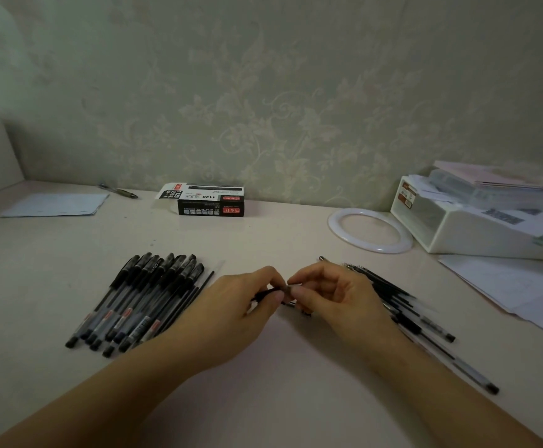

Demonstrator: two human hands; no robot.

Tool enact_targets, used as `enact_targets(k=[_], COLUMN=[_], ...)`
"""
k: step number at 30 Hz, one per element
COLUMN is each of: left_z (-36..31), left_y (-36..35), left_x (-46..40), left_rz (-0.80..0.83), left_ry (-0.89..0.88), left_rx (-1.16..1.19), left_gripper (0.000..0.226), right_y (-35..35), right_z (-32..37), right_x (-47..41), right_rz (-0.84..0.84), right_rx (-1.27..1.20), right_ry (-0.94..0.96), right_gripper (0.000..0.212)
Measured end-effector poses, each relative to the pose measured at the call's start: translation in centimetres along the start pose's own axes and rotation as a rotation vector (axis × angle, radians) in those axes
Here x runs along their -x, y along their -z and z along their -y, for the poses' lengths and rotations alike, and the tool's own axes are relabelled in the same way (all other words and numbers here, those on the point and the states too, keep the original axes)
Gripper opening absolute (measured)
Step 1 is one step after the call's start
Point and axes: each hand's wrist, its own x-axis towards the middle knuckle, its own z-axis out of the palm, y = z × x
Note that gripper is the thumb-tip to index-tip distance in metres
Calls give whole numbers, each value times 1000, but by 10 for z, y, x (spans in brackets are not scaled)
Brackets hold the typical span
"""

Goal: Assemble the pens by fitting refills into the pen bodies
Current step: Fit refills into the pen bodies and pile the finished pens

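Pen in hand: a dark pen [268, 293] sits between both hands over the middle of the desk [263, 240], its long axis running roughly left to right, tilted a little down toward the left; too blurred to tell which end is the tip.
Left hand [241, 305]: fingers curled, grip pinching the pen's left part.
Right hand [331, 295]: fingers curled, grip pinching a small piece at the pen's right end.
Capped pens [141, 302]: a bunch lies on the desk left of the hands, caps toward the wall, long axes slanting from near-left to far-right.
Loose parts [402, 305]: dark refills and clear pen bodies lie right of the hands, slanting from far-left to near-right.
Pen box [210, 202]: black and white, near the wall, end flap open; contents not visible.
White bin [477, 221]: far right, holding papers.
White ring [370, 229]: flat on the desk just beside the bin.
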Motion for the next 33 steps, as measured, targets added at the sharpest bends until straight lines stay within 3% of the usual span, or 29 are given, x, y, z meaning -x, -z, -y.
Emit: enact_targets(k=[3, 5, 7, 12, 17, 24, 29, 33], left_z=[-2, -4, -5, -5, -3, -3, -1, -3], left_y=[1, 1, 0, 0, 1, -1, 0, 1], left_x=[0, 0, 0, -1, -1, -1, -1, -1], left_rz=[0, 4, 5, -15, -46, -33, -57, -73], left_ry=[-19, -44, -72, -91, -61, -86, -65, -99], left_rx=[-24, -40, -62, -92, -91, -111, -91, -83], left_gripper=[15, 16, 16, 16, 17, 17, 18, 18], right_y=[-1, 1, 1, -2, 2, 0, 1, 1], right_z=[0, 0, 1, 0, 2, -3, 0, 0], right_x=[2, 2, 3, 3, 1, 2, 1, 2], right_rz=[14, 6, -15, -42, -3, -35, -5, 18], right_rx=[47, 216, 368, 462, 431, 452, 443, 426], right_ry=[37, 95, 148, 171, 155, 148, 151, 195], right_gripper=[9, 7, 18, 49, 13, 48, 10, 22])
